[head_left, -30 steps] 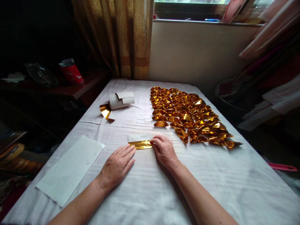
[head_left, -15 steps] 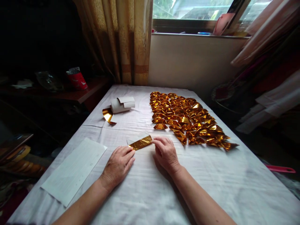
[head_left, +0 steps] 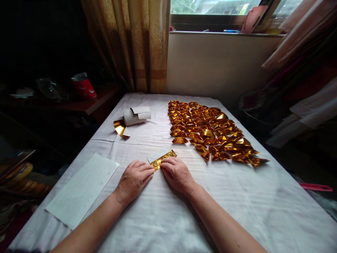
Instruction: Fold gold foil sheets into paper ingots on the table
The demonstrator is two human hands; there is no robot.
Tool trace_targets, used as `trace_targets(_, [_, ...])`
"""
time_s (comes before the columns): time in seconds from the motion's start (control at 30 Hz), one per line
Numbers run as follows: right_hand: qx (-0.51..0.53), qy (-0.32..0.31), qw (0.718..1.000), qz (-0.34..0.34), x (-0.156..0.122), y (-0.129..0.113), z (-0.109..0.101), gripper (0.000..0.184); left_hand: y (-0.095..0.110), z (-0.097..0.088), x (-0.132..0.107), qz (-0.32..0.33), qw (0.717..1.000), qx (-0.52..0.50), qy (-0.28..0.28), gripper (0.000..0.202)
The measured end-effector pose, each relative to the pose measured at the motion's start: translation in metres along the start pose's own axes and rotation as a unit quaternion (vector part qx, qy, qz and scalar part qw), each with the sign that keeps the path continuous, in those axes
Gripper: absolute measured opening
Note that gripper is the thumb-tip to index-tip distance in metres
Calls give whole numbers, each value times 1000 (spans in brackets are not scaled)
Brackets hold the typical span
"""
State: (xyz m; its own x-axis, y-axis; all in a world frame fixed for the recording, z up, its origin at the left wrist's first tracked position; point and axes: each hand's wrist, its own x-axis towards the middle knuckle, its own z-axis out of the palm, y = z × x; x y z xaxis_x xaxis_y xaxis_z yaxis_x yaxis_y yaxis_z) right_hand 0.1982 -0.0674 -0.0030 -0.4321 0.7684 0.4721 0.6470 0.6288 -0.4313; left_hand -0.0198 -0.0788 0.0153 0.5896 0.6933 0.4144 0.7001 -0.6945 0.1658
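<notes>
A folded strip of gold foil paper [head_left: 165, 158] lies tilted on the white cloth of the table [head_left: 163, 218], just in front of me. My left hand [head_left: 134, 180] rests palm down with its fingertips pressing the strip's near left end. My right hand [head_left: 177, 174] sits close beside it, fingers curled onto the same end of the strip. The strip's far right end sticks out free beyond my fingers. Several finished gold folded pieces [head_left: 210, 131] are laid in rows behind my right hand.
A white paper roll with a curl of gold foil [head_left: 131, 117] lies at the back left. A white sheet [head_left: 83, 189] lies flat near the left edge. A dark side table holds a red packet [head_left: 83, 87]. Curtain and windowsill stand behind.
The gold strip has been turned so its right end points further away. My right hand slid left along it and now meets my left hand at the near end.
</notes>
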Motion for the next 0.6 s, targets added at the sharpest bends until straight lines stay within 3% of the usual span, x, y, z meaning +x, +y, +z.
trace_targets(0.43, [-13,-14,999,38,3,-11,-2,19,-5,-4,23,84,990,103,-46,20])
trace_targets(0.6, [-26,-14,999,45,4,-13,0,15,-2,4,22,45,995,89,-14,19])
